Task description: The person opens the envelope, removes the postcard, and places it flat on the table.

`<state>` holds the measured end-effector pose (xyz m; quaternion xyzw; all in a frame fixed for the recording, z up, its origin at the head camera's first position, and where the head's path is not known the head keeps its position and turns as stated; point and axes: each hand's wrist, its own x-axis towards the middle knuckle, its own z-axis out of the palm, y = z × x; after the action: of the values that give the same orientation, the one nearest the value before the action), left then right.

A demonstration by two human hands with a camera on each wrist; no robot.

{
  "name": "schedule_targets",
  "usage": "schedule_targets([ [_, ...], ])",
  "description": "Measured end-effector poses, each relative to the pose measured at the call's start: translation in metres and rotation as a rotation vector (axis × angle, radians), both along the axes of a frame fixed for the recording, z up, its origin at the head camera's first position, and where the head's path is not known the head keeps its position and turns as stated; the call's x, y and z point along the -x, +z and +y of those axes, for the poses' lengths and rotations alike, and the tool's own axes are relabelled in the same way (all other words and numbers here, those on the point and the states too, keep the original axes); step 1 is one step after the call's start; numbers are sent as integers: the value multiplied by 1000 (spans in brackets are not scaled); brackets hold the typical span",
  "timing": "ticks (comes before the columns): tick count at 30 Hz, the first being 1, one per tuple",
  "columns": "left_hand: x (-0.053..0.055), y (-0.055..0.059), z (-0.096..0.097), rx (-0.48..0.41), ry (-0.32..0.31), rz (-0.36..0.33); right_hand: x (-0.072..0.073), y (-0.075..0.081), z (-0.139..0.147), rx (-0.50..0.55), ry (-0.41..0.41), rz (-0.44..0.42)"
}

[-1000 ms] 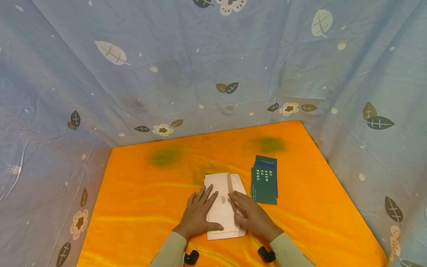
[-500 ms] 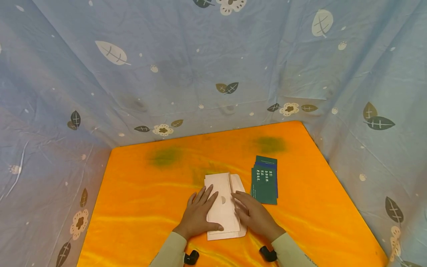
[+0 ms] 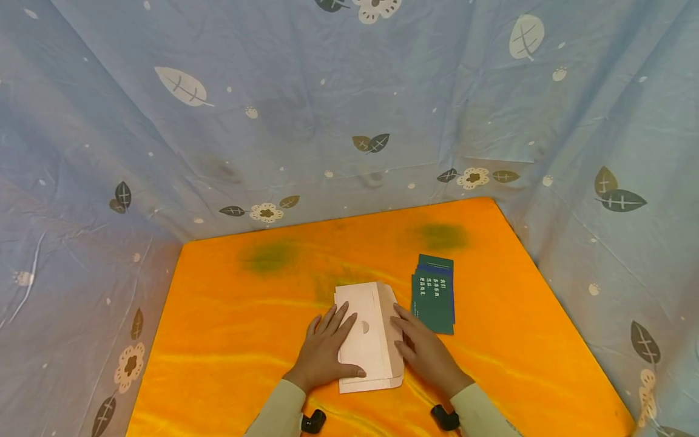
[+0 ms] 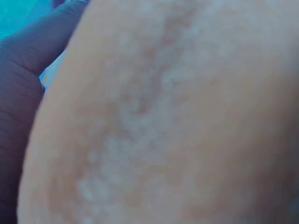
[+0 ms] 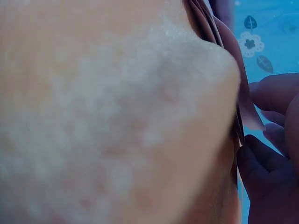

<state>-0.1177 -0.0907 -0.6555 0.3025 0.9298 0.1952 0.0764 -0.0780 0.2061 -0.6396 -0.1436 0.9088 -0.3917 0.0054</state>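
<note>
A pale pink envelope [image 3: 360, 349] lies upright on the orange cloth, and a second paper edge shows beneath its left and lower sides. Its flap [image 3: 386, 328] is turned out to the right and looks shaded. My left hand [image 3: 322, 352] rests flat on the envelope's left half, fingers spread and thumb near the bottom edge. At the flap's right edge, my right hand [image 3: 426, 349] pinches the paper between fingers and thumb. The right wrist view shows those fingers [image 5: 275, 95] around the flap's edge. Blurred pale surface fills most of the left wrist view.
Several green and blue cards [image 3: 434, 300] with white lettering lie overlapped just right of the envelope, close beyond my right hand. The orange cloth [image 3: 229, 315] covers the table. Blue patterned curtains [image 3: 327, 121] enclose its back and sides.
The envelope's flap has swung from nearly upright over to the right. My right hand has moved right with it, while my left hand has stayed in place.
</note>
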Motion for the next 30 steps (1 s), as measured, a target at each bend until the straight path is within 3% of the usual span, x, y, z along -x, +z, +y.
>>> schedule_targets([
  [9, 1, -1, 1, 5, -4, 10, 2, -2, 4, -58, -2, -53],
  [16, 1, -8, -1, -52, -12, 29, 4, -9, 6, -92, 37, 6],
  [22, 1, -3, -1, -31, 3, -15, 3, -9, 5, -104, 47, -7],
  [30, 1, -3, 0, -38, 1, -12, 0, -9, 1, -298, 57, 160],
])
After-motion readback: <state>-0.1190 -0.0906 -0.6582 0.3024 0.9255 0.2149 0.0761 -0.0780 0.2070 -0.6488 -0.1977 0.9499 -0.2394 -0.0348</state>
